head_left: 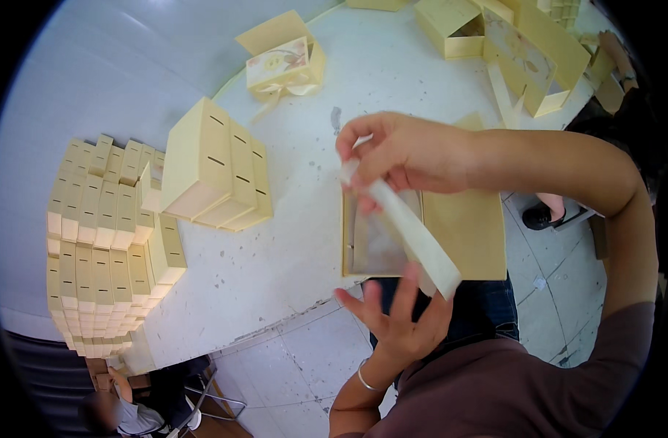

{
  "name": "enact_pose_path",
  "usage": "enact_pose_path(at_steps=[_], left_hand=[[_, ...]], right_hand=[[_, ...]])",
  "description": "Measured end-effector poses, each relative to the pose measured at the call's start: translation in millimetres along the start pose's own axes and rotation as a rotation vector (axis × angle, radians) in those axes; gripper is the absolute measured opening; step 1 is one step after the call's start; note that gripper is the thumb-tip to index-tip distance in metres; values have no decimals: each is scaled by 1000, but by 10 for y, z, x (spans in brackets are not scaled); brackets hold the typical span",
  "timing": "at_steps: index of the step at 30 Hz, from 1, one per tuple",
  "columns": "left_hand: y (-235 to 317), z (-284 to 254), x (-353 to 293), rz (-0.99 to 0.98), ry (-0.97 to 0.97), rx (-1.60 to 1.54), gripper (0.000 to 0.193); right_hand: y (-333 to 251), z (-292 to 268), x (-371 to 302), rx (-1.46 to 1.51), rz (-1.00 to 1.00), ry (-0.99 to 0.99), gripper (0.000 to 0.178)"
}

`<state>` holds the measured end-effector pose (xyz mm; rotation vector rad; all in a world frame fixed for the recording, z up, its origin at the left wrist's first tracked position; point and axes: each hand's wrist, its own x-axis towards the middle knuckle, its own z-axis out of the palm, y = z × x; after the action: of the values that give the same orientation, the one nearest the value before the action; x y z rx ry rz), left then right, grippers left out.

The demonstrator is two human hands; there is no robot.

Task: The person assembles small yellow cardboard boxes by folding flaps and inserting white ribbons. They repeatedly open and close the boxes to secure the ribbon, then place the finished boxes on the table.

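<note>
One blurred cream strip (412,233) slants across the frame's centre: the left hand (407,325), fingers spread, at its lower end, hold uncertain; the right hand (410,150) pinching its upper end. Beneath: an open hinged-lid box (471,235). Apparent step: handling the strip above the box; the next move calls for a surer lower grip. Beyond, toward upper left: slotted boxes (221,168), a bow-tied box (277,64).

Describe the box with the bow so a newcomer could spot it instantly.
On the white table, look beyond the large stacked boxes. There sits a pale yellow box, lid raised, floral panel showing. A tied ribbon bow in front, visible on no neighbour, marks it.
</note>
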<state>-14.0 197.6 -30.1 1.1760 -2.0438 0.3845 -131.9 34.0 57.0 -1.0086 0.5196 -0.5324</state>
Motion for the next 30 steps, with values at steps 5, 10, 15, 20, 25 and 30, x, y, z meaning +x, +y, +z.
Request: enact_pose_path(at_steps=[5,10,15,20,25,30], left_hand=[[5,-129,-94,-27,-183,-159,15],[-327,-164,328,-302,215,1,35],[-452,-231,540,-817,-116,-346,39],[-482,-199,476,-670,30,-310,37],[-479,-162,420,-650,68,-338,31],[-420,-142,428,-692,49,-391,30]], right_hand=[[-116,-101,-2,28,-192,157,46],[-67,35,-50,-76,-63,253,59],[-69,-165,-149,-365,-54,384,39],[120,-242,-92,-1246,-58,55,16],[190,-242,-5,-1776,-171,11,18],[212,-371,9,-1572,-271,53,23]])
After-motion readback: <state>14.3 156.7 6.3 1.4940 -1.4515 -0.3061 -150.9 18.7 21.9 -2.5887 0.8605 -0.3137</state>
